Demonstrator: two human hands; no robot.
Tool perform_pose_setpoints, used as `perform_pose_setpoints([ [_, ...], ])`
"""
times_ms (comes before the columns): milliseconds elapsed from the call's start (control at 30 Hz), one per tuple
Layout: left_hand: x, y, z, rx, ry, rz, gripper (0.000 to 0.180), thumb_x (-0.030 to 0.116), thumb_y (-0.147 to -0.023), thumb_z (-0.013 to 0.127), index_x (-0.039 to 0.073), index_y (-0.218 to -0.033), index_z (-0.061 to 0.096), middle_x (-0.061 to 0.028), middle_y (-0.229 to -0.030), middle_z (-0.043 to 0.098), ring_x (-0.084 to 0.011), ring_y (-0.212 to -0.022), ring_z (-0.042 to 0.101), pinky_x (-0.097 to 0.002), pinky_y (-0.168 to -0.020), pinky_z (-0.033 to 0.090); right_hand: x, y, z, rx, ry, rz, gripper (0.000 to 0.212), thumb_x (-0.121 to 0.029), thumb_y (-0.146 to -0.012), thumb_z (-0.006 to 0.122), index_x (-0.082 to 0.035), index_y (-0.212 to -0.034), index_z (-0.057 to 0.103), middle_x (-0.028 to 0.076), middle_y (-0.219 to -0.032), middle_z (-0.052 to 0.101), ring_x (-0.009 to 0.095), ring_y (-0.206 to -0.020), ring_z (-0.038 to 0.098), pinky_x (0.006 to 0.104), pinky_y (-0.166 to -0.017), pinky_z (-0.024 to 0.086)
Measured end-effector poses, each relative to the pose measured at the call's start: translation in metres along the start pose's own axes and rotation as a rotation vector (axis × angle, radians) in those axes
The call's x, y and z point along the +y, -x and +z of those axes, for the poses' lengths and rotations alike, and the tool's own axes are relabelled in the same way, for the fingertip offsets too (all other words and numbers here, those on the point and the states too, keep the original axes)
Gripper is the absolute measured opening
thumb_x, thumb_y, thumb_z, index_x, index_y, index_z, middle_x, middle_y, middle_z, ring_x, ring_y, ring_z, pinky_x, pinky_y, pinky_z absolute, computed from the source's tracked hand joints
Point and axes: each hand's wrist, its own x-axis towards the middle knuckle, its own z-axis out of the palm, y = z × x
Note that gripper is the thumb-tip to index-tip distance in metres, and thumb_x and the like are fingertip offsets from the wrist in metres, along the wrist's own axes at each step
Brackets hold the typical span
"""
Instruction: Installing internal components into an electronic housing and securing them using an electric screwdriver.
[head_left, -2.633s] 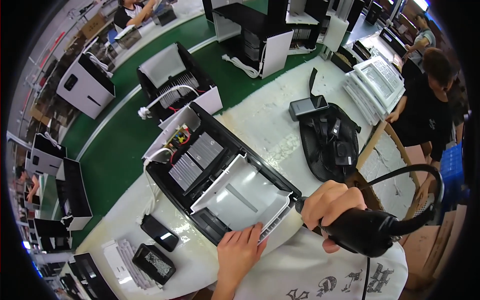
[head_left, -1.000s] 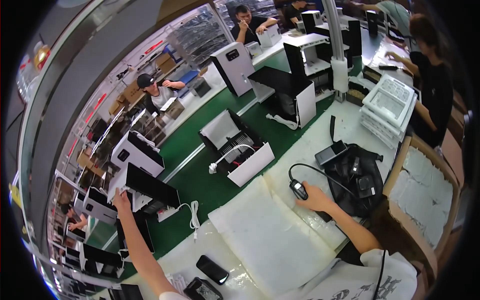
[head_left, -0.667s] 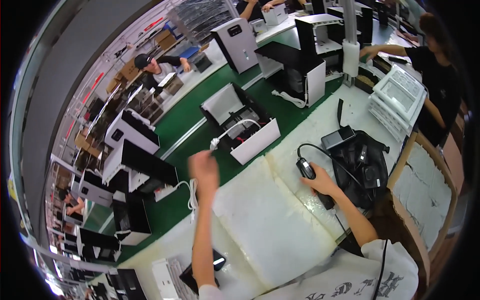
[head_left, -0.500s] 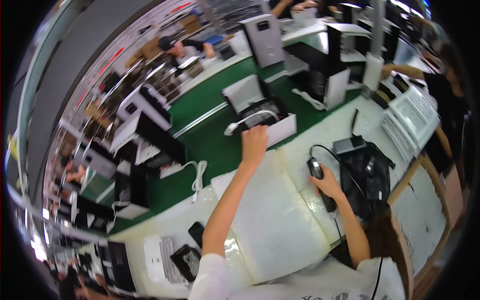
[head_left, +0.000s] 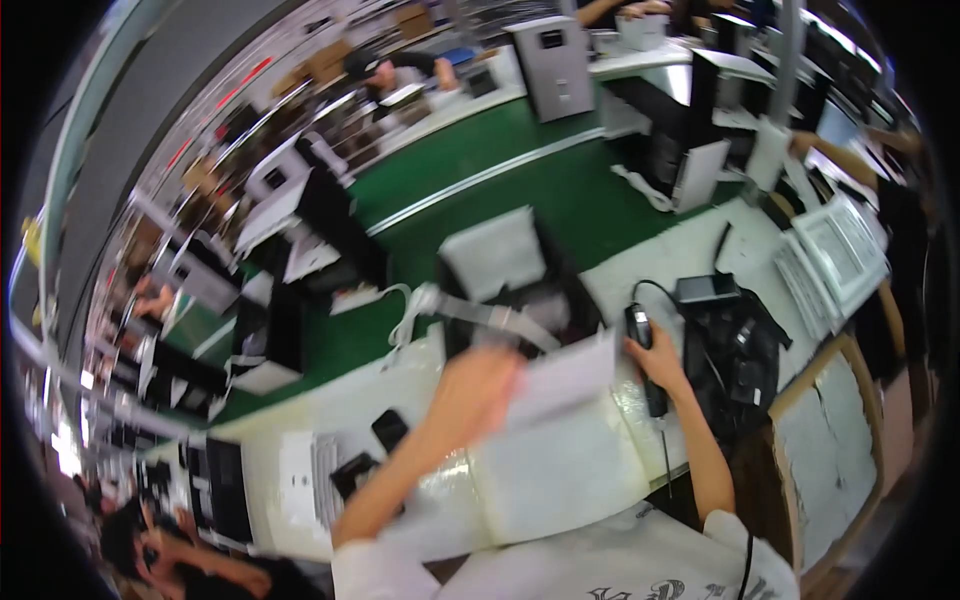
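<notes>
Left hand (head_left: 480,390) blurred, stretched forward, left forearm (head_left: 390,492) slanting up rightward; right hand (head_left: 656,358) curled, right forearm (head_left: 706,450) leaning left.

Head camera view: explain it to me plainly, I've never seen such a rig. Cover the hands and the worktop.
No robot works here, only a person's two bare hands. The picture comes from a wide fisheye camera worn on the person's head, looking down, so straight edges bend. The right hand holds a black corded tool. The left hand, blurred, is at the white panel of a black-and-white unit; its grip is unclear. On the pale worktop lie a black phone, a black bag and a stack of white frames.
</notes>
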Motion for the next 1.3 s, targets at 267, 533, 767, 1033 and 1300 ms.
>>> perform_pose_setpoints([
  [267, 0.124, 0.157, 0.021, -0.075, 0.010, -0.112, 0.013, 0.006, -0.069, 0.063, 0.008, -0.082, 0.062, -0.0061, -0.073, 0.056, -0.0280, -0.069, 0.053, -0.0415, -0.059, 0.040, -0.069, -0.018, -0.031, -0.095, 0.572, -0.349, 0.043, -0.038, -0.088, 0.063, 0.002, -0.103, 0.060, 0.023, -0.082, 0.066, 0.038, -0.078, 0.065, 0.0447, -0.072, 0.051],
  [533, 0.048, 0.197, 0.069, -0.038, 0.163, -0.133, 0.009, 0.009, -0.069, 0.064, 0.013, -0.074, 0.059, -0.0054, -0.067, 0.052, -0.0271, -0.061, 0.051, -0.0410, -0.054, 0.037, -0.071, -0.289, -0.155, 0.524, 1.159, -0.767, 0.010, -0.016, -0.081, 0.062, -0.008, -0.087, 0.063, 0.004, -0.091, 0.061, 0.027, -0.082, 0.063, 0.0366, -0.057, 0.051],
  [767, 0.028, 0.225, 0.094, -0.049, 0.186, -0.250, 0.008, 0.013, -0.067, 0.065, 0.016, -0.072, 0.060, -0.0040, -0.067, 0.054, -0.0270, -0.062, 0.052, -0.0410, -0.055, 0.038, -0.052, -0.358, -0.160, -0.260, 2.073, -0.904, 0.010, -0.030, -0.076, 0.063, -0.024, -0.071, 0.069, -0.008, -0.095, 0.062, 0.016, -0.104, 0.049, 0.0343, -0.082, 0.040],
  [1033, 0.030, 0.237, 0.117, -0.080, 0.244, -0.257, 0.008, 0.016, -0.065, 0.067, 0.018, -0.069, 0.060, -0.0024, -0.067, 0.056, -0.0269, -0.062, 0.054, -0.0411, -0.055, 0.040, -0.046, -0.342, -0.176, -0.324, 2.251, -1.062, 0.010, -0.026, -0.078, 0.061, -0.024, -0.072, 0.069, -0.010, -0.076, 0.064, 0.013, -0.095, 0.055, 0.0330, -0.086, 0.038],
  [1300, 0.063, 0.268, 0.103, -0.155, 0.247, -0.270, 0.008, 0.020, -0.062, 0.068, 0.021, -0.065, 0.061, -0.0008, -0.066, 0.059, -0.0268, -0.063, 0.055, -0.0411, -0.056, 0.041, -0.130, -0.276, -0.207, -0.363, 2.122, -1.159, 0.009, -0.021, -0.079, 0.063, -0.016, -0.085, 0.066, -0.005, -0.086, 0.063, 0.014, -0.095, 0.057, 0.0328, -0.083, 0.040],
])
